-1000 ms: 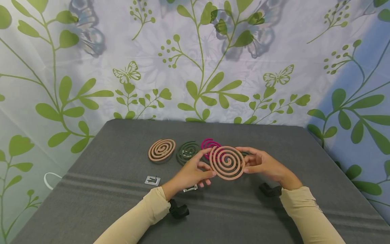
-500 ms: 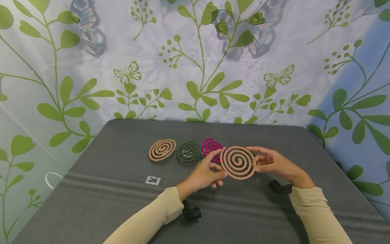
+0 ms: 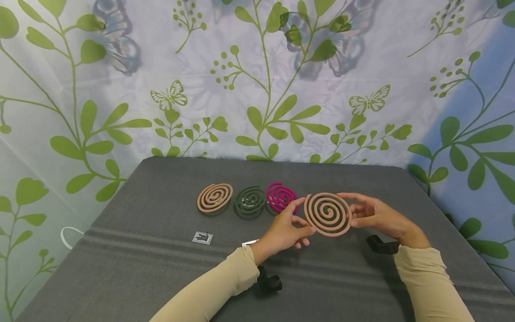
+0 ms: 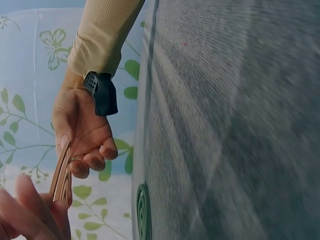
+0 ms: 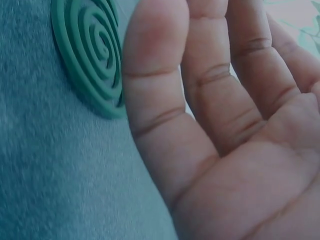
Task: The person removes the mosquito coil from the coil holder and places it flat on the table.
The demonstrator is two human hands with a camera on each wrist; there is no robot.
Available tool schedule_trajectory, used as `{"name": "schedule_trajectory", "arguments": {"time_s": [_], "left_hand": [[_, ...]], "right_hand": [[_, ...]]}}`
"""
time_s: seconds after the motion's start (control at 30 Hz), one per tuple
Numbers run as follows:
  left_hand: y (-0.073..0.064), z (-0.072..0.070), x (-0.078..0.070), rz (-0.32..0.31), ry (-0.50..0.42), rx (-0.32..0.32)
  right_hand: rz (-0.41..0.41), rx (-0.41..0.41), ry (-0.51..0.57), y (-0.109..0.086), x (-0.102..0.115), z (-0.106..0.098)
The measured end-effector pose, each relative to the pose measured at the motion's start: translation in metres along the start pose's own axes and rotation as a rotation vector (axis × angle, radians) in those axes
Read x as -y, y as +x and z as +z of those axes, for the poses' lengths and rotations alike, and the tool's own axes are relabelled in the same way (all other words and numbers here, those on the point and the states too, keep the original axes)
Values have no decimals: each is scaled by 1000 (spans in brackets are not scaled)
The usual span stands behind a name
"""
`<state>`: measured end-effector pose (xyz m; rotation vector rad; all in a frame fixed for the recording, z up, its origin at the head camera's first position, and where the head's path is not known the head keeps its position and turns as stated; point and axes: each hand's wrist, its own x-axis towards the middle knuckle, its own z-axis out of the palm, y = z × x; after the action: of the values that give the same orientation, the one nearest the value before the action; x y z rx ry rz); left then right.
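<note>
Held coil: tan spiral (image 3: 329, 212), up off the grey table (image 3: 120, 268), between both hands, flat face toward the head camera.
Left hand (image 3: 286, 228): pinched the coil's left edge, thumb and index finger.
Right hand (image 3: 374, 217): pinched the opposite edge, thumb in front.
Back row, left to right: second tan coil (image 3: 215, 197), dark green coil (image 3: 249, 201), pink coil (image 3: 280, 197), all on the table; pink one just behind the left hand's fingertips.
Metal plate (image 3: 202, 237): lay in front of the second tan coil.
</note>
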<state>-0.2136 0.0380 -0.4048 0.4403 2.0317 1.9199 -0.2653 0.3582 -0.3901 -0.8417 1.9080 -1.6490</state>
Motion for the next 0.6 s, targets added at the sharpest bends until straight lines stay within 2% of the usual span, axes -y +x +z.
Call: {"name": "schedule_trajectory", "arguments": {"time_s": [0.27,0.6], "left_hand": [[8,15,1,-3,-11,-17],[20,26,6,6,5,5]], "right_hand": [[13,3,11,-9,-3,-10],[-3,-9,12,-20,-7,-19]]}}
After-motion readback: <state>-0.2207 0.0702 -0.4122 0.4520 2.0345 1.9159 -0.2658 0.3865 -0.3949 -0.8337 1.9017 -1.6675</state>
